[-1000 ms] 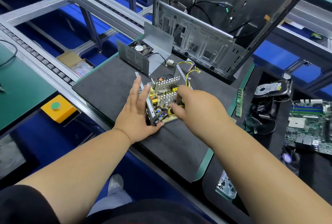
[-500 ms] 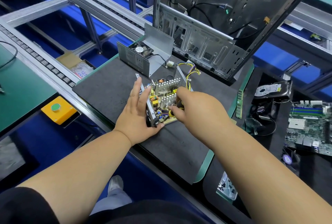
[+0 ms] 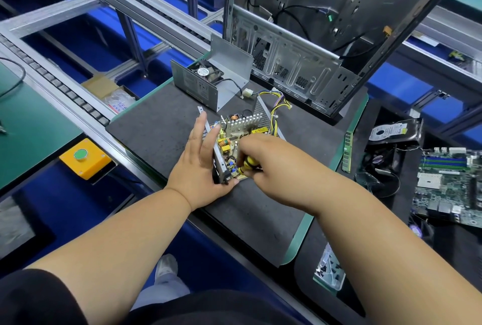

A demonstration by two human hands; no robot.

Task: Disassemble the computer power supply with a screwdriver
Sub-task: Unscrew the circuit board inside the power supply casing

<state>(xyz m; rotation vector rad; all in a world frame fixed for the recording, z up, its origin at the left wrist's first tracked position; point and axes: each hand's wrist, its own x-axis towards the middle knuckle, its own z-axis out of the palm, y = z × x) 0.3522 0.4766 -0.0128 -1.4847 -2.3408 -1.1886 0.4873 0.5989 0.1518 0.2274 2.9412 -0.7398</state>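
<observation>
Lying on a dark grey felt-like work mat [image 3: 161, 126] is the opened computer power supply [image 3: 240, 139], a bare metal tray carrying a yellowish circuit board with silver finned heat sinks, near the middle of the mat. The left hand [image 3: 199, 168] rests against the tray's left metal wall, its fingers straight and spread, its thumb at the near corner. The right hand [image 3: 271, 165] has its fingers curled tight round the yellow-and-black handle of a screwdriver [image 3: 250, 164], which points down at the near end of the board; the tip is hidden among the components. A bundle of yellow, purple and black wires [image 3: 277, 108] leaves the tray on its far right side. Just beyond, on the far part of the mat, stands the removed grey sheet-metal cover with a black fan [image 3: 206, 77] inside it. Behind that rises an empty silver computer case [image 3: 313, 51]. To the right, off the mat, lie a green memory stick [image 3: 347, 151], a hard drive [image 3: 391, 131] and a green motherboard [image 3: 448, 184]. At the near left sits a yellow box with a green button [image 3: 84, 159].
</observation>
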